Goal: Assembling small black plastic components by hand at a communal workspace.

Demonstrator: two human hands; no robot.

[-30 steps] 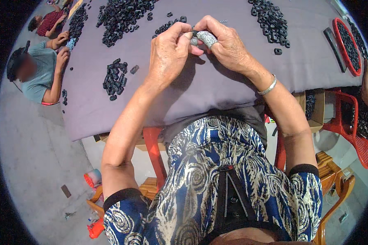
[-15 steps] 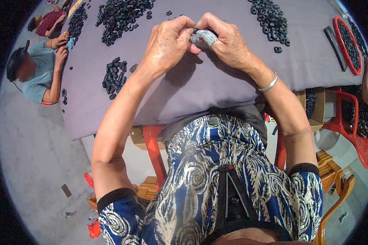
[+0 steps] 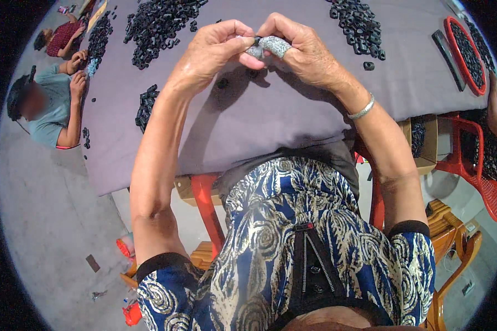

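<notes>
My left hand and my right hand meet above the grey-purple cloth, fingertips pressed together. Between them both hands pinch a small black piece; fingers hide most of it. Grey speckled wrapping covers the right thumb, and another bit of grey wrapping shows at the left fingertips. Below the left hand, a dark small piece lies in the shadow on the cloth. Beside my left forearm sits a small heap of black pieces, partly hidden by the arm.
Larger piles of black pieces lie farther off on the cloth-covered table. At right stand a red-rimmed basket of black pieces and a black bar. A co-worker in a blue-grey shirt handles pieces at left. Red chairs flank the table's near side.
My left hand and forearm have shifted left, covering more of the small heap. A dark piece on the cloth below that hand has come into sight. The fingers stay together at the small piece.
</notes>
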